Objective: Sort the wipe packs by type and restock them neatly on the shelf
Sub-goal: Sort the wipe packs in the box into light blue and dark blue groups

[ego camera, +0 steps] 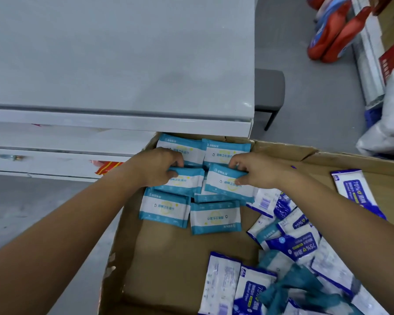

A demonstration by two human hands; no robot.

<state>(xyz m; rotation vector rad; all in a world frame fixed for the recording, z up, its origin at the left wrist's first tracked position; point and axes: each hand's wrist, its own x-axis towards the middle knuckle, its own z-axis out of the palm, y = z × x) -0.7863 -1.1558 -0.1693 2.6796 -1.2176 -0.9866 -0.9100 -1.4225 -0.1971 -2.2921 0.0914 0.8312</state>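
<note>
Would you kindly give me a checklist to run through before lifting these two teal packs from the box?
1. Left hand grips a teal pack: ok.
2. Right hand grips a second teal pack: ok.
3. Both held packs match in type: ok.
4. Types fully separated in the cardboard box: not ok, teal-edged packs lie among the blue packs.
5. Free space on the shelf tiers: cannot tell, mostly hidden.
</note>
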